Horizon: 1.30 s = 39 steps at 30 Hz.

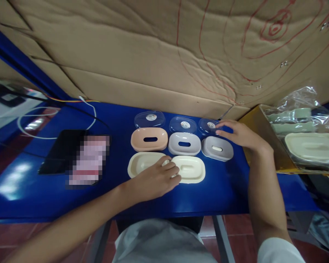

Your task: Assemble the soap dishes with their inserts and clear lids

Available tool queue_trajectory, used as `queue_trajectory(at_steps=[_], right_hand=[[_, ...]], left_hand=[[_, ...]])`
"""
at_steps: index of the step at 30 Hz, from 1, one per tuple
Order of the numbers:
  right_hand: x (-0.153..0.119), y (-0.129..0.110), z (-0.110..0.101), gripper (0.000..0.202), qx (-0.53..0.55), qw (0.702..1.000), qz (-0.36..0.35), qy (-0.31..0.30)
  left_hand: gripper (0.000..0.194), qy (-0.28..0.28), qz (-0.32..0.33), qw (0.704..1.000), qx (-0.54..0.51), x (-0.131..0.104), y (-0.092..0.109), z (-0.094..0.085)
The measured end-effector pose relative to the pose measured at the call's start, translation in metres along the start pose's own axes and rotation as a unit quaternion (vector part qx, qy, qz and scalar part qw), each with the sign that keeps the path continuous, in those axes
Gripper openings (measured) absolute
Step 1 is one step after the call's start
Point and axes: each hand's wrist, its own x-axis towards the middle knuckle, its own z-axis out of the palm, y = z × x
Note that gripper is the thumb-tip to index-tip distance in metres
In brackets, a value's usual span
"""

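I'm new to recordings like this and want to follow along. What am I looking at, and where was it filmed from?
There is no machine: these are a person's own bare hands. The single picture comes from a camera worn on the head, looking forward and down.

On the blue table stand a peach dish and two greyish dishes, with clear lids behind them and two cream trays in front. To the right is a box with bagged pieces.

The left hand is at the cream trays where they meet; the right hand reaches to the rightmost lid. Whether either grips anything, I can't tell.
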Motion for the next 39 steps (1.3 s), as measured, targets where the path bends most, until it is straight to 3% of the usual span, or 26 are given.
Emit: queue_trajectory(at_steps=[5,8,11,17,22,26,32,39], right_hand=[[-0.059,-0.018,0.039,0.04,-0.07,0.989,0.012,0.128],[-0.084,-0.006,0.065,0.041,-0.072,0.991,0.015,0.112],[-0.09,0.009,0.077,0.043,-0.027,0.994,0.005,0.103],[-0.091,0.012,0.068,0.042,0.06,0.996,0.006,0.072],[-0.107,0.014,0.04,0.043,0.096,0.994,0.043,0.007],[-0.093,0.014,0.021,0.043,0.092,0.994,0.041,0.036],[-0.057,0.017,0.043,0.038,0.093,0.993,-0.008,0.07],[-0.059,0.021,0.063,0.031,0.077,0.991,0.002,0.109]], left_hand=[[0.014,0.009,0.0,1.0,-0.006,0.0,-0.001,0.005],[0.017,0.023,0.001,1.0,-0.009,0.0,-0.002,0.007],[0.018,0.042,0.007,0.999,-0.007,0.001,0.0,0.007],[0.017,0.055,0.002,0.998,-0.008,0.003,0.0,0.003],[0.015,0.056,0.002,0.998,-0.002,0.002,-0.003,0.003],[0.015,0.066,0.003,0.998,-0.001,0.002,-0.001,0.005],[0.015,0.077,0.003,0.997,0.001,0.002,-0.003,0.006],[0.017,0.058,0.002,0.998,0.008,0.001,0.001,0.005]])
